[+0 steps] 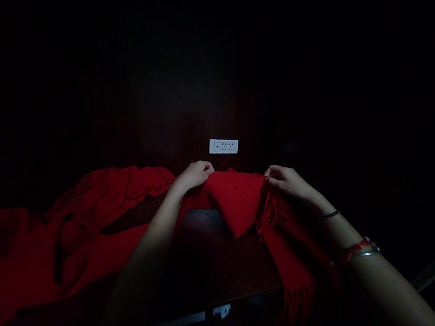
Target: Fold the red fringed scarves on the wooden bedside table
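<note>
A red fringed scarf (236, 199) is held up between both hands above a dark wooden table (211, 265). My left hand (195, 175) is closed on the scarf's upper edge at the left. My right hand (285, 180) pinches the same edge at the right, beside the fringe that hangs down under my forearm. A folded corner of the cloth droops between the hands. The rest of the scarf (74, 231) lies bunched across the table to the left.
A white wall socket plate (223, 146) sits on the dark panel just behind the hands. A pale strip (189, 318) shows at the table's near edge. The surroundings are too dark to make out.
</note>
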